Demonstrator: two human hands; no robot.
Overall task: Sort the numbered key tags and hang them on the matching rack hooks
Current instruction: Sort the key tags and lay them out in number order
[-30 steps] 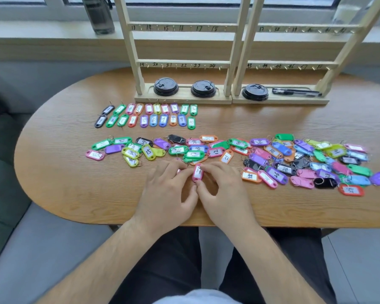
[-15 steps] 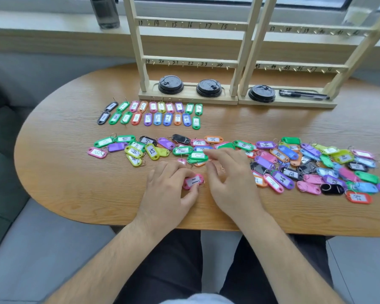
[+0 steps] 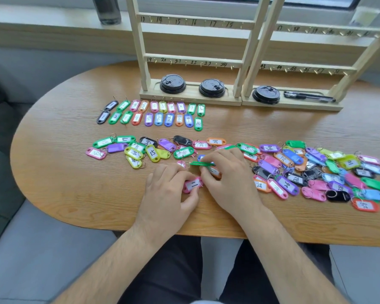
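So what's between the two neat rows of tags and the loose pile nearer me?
Nothing: only a bare strip of table, in the head view.

Bare forearms reach forward. Left hand (image 3: 169, 194) palm down, thumb and fingers pinching pink tag (image 3: 192, 184). Right hand (image 3: 228, 178) just beside, fingertips curled, pinching green tag (image 3: 202, 163).

Left rack (image 3: 139, 51) and right rack (image 3: 303, 66) side by side at the back of the table (image 3: 53, 183)
Sorted rows (image 3: 169, 119) just before the left rack, loose pile (image 3: 287, 184) nearer, stretching rightward; a pen (image 3: 309, 96), I think, in the right rack's base
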